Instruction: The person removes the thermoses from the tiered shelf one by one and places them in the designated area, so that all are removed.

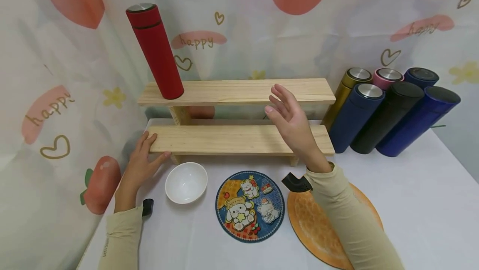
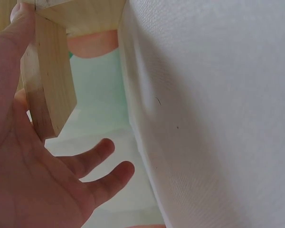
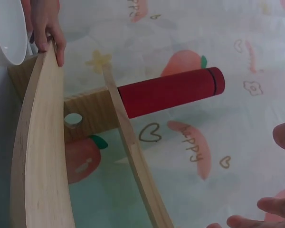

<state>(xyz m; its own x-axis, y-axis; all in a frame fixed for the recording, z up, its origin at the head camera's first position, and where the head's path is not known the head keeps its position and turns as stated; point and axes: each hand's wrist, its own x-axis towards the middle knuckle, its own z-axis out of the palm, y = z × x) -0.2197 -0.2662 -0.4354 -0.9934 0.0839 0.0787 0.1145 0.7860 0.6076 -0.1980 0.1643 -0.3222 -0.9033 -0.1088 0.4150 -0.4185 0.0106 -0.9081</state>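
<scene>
A two-tier wooden shelf (image 1: 232, 140) stands on the white-covered table. My left hand (image 1: 141, 165) grips the left end of its lower board, thumb at the front edge; in the left wrist view two fingers (image 2: 107, 183) stick out past the board. A red thermos (image 1: 159, 53) with a silver-topped lid stands upright at the left of the upper board. Raised over the right part of the shelf, my right hand (image 1: 295, 130) holds nothing, its fingers spread. In the right wrist view, the red thermos (image 3: 173, 92) stands well apart from the right fingertips (image 3: 275, 206).
Several thermoses in gold, pink, black and blue (image 1: 357, 116) stand bunched at the shelf's right end. In front are a white bowl (image 1: 186, 183), a round cartoon mat (image 1: 239, 195) and an orange round mat (image 1: 310, 228), partly under the right sleeve. A printed curtain (image 1: 247, 53) hangs behind.
</scene>
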